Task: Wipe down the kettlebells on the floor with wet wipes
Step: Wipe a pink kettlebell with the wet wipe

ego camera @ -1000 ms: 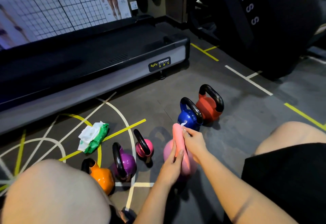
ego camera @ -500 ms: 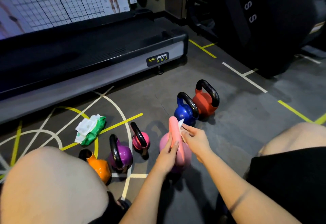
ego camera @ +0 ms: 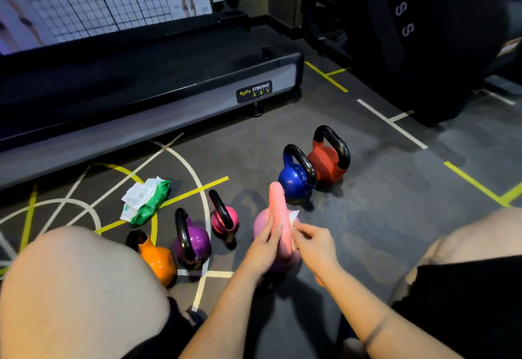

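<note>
1. Now, the left hand [ego camera: 265, 241] reaches forward on a bent forearm, its fingers curled round the left side of the pink kettlebell [ego camera: 261, 224] handle, gripping it.
2. The right hand [ego camera: 313, 241] comes in from the right with the wrist turned inward, its thumb and fingers pinching a white wipe [ego camera: 293, 216] against the handle's right side.
3. The pink kettlebell stands upright on the floor [ego camera: 381, 203], ahead of and between the bare knees.
4. Just beyond it stand the blue kettlebell [ego camera: 293, 180] and red kettlebell [ego camera: 327, 163], side by side.
5. To its left stand the magenta kettlebell [ego camera: 226, 219], purple kettlebell [ego camera: 195, 243] and orange kettlebell [ego camera: 158, 262].
6. A green wipe pack [ego camera: 145, 200] lies open further left, near the treadmill [ego camera: 141, 104].
</note>
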The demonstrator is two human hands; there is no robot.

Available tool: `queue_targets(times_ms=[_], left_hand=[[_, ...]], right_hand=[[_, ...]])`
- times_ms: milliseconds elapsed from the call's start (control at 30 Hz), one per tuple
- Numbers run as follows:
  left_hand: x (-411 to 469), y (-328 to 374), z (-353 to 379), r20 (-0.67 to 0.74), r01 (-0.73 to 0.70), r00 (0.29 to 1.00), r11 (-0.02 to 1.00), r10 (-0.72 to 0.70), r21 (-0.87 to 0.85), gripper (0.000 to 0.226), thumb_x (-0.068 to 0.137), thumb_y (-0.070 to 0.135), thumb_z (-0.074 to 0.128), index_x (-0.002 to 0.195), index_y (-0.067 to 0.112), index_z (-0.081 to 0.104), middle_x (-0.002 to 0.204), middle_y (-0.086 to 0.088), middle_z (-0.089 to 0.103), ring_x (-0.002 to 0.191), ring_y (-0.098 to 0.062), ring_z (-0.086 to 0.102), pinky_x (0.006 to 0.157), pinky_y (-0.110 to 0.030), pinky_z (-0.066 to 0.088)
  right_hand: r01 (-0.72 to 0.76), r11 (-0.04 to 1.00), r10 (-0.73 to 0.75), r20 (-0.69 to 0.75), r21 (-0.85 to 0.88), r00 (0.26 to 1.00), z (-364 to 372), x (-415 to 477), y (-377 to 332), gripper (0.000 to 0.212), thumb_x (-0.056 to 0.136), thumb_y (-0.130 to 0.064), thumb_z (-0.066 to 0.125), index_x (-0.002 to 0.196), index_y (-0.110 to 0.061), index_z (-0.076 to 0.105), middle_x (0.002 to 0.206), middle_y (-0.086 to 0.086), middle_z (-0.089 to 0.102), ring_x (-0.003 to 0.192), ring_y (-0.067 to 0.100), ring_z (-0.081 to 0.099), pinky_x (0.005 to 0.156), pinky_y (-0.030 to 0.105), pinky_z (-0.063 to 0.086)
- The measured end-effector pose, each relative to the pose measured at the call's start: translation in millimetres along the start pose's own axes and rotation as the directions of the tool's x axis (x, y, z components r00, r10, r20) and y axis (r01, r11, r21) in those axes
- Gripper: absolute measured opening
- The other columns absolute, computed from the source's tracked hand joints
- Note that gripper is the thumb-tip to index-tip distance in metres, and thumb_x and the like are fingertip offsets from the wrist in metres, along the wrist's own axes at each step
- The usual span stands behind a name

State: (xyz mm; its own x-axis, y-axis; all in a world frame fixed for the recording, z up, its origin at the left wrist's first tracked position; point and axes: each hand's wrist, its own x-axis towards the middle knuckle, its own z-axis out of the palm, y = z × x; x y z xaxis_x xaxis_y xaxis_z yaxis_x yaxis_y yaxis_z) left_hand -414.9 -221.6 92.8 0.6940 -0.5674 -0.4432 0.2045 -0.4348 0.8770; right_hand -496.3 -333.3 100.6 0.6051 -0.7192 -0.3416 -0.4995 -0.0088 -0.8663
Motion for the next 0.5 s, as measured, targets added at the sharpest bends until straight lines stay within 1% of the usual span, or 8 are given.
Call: queue_targets(times_ms=[67, 100, 167, 233, 300, 367, 400, 500], left_hand=[[0, -1, -2, 0.01, -0.004, 1.0, 0.999, 0.004, 0.032, 0.05, 0.102, 0.056, 0.044, 0.15, 0.053, 0.03, 0.147, 0.014, 0.049, 0.136, -0.011, 0.045, 0.113, -0.026, 0.032], [0, 0, -2, 0.018, -0.017, 1.0, 0.999, 0.016, 0.041, 0.05, 0.101, 0.06, 0.042, 0.149, 0.058, 0.028, 0.149, 0.015, 0.047, 0.137, -0.011, 0.044, 0.114, -0.027, 0.031], [1, -2, -2, 0.026, -0.03, 0.999, 0.997, 0.029, 0.072, 0.052, 0.098, 0.068, 0.038, 0.147, 0.064, 0.023, 0.152, 0.013, 0.046, 0.138, -0.015, 0.044, 0.116, -0.032, 0.031], [0, 0, 0, 0.017, -0.044, 0.999, 0.995, 0.043, 0.093, 0.054, 0.099, 0.067, 0.036, 0.15, 0.061, 0.02, 0.153, 0.012, 0.044, 0.14, -0.017, 0.043, 0.114, -0.029, 0.031], [-1, 2, 1, 0.014, -0.049, 0.999, 0.994, 0.048, 0.096, 0.053, 0.101, 0.064, 0.035, 0.151, 0.06, 0.019, 0.154, 0.012, 0.042, 0.141, -0.017, 0.041, 0.114, -0.029, 0.03], [0, 2, -1, 0.013, -0.052, 0.999, 0.993, 0.05, 0.11, 0.052, 0.1, 0.065, 0.035, 0.149, 0.063, 0.017, 0.155, 0.011, 0.041, 0.142, -0.02, 0.041, 0.115, -0.031, 0.03], [1, 0, -2, 0.016, -0.042, 0.999, 0.994, 0.041, 0.104, 0.052, 0.099, 0.067, 0.035, 0.148, 0.065, 0.017, 0.156, 0.01, 0.042, 0.142, -0.021, 0.042, 0.113, -0.031, 0.031], [2, 0, -4, 0.016, -0.008, 1.0, 0.996, 0.006, 0.084, 0.051, 0.093, 0.075, 0.039, 0.142, 0.071, 0.022, 0.156, 0.009, 0.043, 0.14, -0.018, 0.043, 0.109, -0.03, 0.032]], right_hand=[[0.001, 1.0, -0.001, -0.031, -0.001, 1.0, 2, -4, 2, 0.023, 0.086, -0.022, 0.068, 0.103, -0.033, 0.078, 0.091, -0.003, 0.077, 0.075, 0.005, 0.059, 0.075, 0.026, 0.051], [0.008, 1.0, -0.008, -0.039, 0.011, 0.999, 4, -2, 0, 0.022, 0.086, -0.023, 0.068, 0.103, -0.034, 0.078, 0.093, -0.005, 0.077, 0.08, 0.005, 0.063, 0.078, 0.026, 0.052], [0.018, 0.999, -0.016, -0.04, 0.036, 0.999, 6, 5, -10, 0.025, 0.088, -0.024, 0.068, 0.109, -0.034, 0.076, 0.105, -0.01, 0.076, 0.097, 0.007, 0.068, 0.091, 0.029, 0.054], [0.036, 0.999, -0.036, -0.031, 0.022, 0.999, 8, 9, -16, 0.028, 0.09, -0.024, 0.066, 0.114, -0.034, 0.075, 0.112, -0.013, 0.074, 0.105, 0.007, 0.067, 0.097, 0.031, 0.053], [0.03, 1.0, -0.03, -0.038, -0.001, 0.999, 8, 3, -16, 0.026, 0.091, -0.025, 0.064, 0.112, -0.036, 0.076, 0.102, -0.013, 0.075, 0.096, 0.006, 0.067, 0.09, 0.027, 0.053], [0.045, 0.998, -0.048, -0.05, -0.05, 0.998, 4, -12, -9, 0.02, 0.089, -0.023, 0.063, 0.089, -0.036, 0.079, 0.071, -0.011, 0.07, 0.072, 0.007, 0.059, 0.07, 0.024, 0.049], [0.047, 0.997, -0.05, -0.048, -0.068, 0.998, 2, -19, -5, 0.024, 0.087, -0.02, 0.062, 0.077, -0.036, 0.076, 0.059, -0.01, 0.064, 0.062, 0.007, 0.053, 0.062, 0.022, 0.044], [-0.005, 0.997, 0.003, -0.03, -0.079, 1.0, -2, -32, 3, 0.028, 0.085, -0.016, 0.058, 0.067, -0.036, 0.068, 0.047, -0.008, 0.057, 0.048, 0.004, 0.047, 0.055, 0.017, 0.038]])
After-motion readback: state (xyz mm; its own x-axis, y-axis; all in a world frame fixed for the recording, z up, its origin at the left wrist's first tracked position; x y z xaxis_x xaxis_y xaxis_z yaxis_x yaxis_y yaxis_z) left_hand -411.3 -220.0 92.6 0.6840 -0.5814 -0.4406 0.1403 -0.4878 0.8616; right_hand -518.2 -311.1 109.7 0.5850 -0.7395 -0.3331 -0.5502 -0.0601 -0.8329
